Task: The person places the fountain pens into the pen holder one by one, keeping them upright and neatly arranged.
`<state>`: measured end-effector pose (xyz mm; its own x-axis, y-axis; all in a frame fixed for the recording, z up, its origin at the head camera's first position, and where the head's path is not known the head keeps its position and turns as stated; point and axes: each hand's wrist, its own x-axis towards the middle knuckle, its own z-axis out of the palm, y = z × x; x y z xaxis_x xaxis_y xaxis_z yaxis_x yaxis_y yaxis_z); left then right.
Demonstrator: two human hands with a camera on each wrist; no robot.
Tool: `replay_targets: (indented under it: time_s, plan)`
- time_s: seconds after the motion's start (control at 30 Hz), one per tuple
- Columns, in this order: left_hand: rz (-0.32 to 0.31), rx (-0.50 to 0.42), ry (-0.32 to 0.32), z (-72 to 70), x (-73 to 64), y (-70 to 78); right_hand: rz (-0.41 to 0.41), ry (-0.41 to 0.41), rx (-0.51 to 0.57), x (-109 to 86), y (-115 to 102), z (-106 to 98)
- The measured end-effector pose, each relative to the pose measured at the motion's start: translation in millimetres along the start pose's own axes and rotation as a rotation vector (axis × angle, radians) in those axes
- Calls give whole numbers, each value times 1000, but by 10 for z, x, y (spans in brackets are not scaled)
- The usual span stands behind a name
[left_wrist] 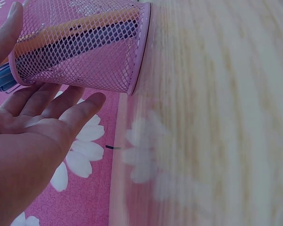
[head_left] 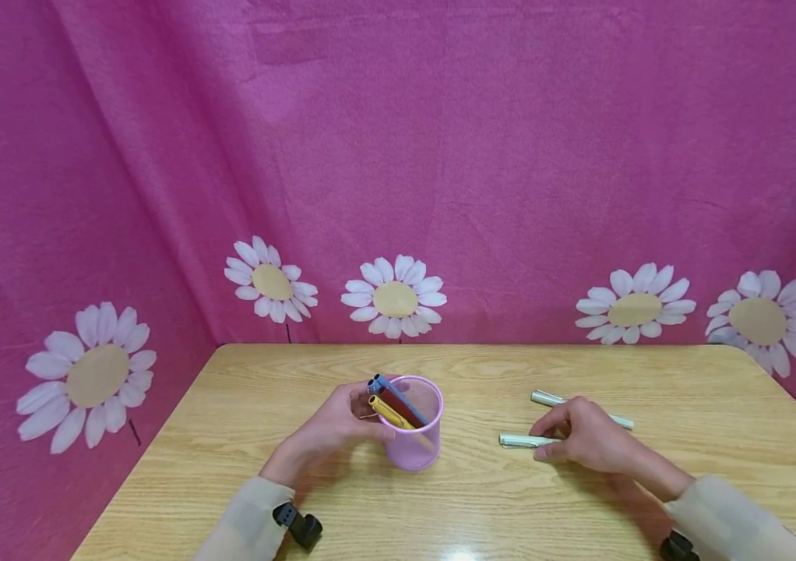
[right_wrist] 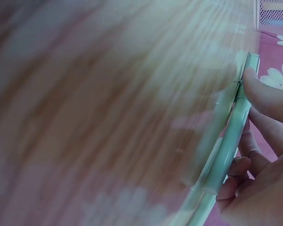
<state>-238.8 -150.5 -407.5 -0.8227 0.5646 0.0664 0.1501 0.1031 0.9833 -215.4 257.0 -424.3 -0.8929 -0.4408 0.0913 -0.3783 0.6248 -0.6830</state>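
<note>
A pink mesh pen holder (head_left: 415, 452) stands upright on the table, with blue, dark red and yellow pens (head_left: 392, 411) leaning in it. My left hand (head_left: 335, 425) holds the holder from its left, thumb at the near side and fingers behind; the left wrist view shows the fingers (left_wrist: 61, 106) along the mesh. To the right, my right hand (head_left: 590, 438) pinches a pale green pen (head_left: 519, 441) lying at the tabletop, with the thumb (right_wrist: 264, 94) on its side. A second pale pen (head_left: 545, 398) lies just behind, partly hidden by that hand.
The wooden table (head_left: 468, 506) has a glossy surface that reflects light. Behind and to the left hangs a pink cloth (head_left: 482, 171) printed with white daisies, meeting the table's far edge. A dark wrist strap (head_left: 298, 527) sits on the left sleeve.
</note>
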Motion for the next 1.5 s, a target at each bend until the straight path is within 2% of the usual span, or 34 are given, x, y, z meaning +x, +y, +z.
replay_targets:
  time_s: [0.33,0.93,1.5]
  plan:
    - [10,4,1,1,-1,3,-1,-7,4,7,-12,3]
    - [-8,-10,3,2,1,-18,-13,-5,51,22,-32,63]
    - [-1,-10,-4,-3,-4,-8,-2,6,41,39,-162,10]
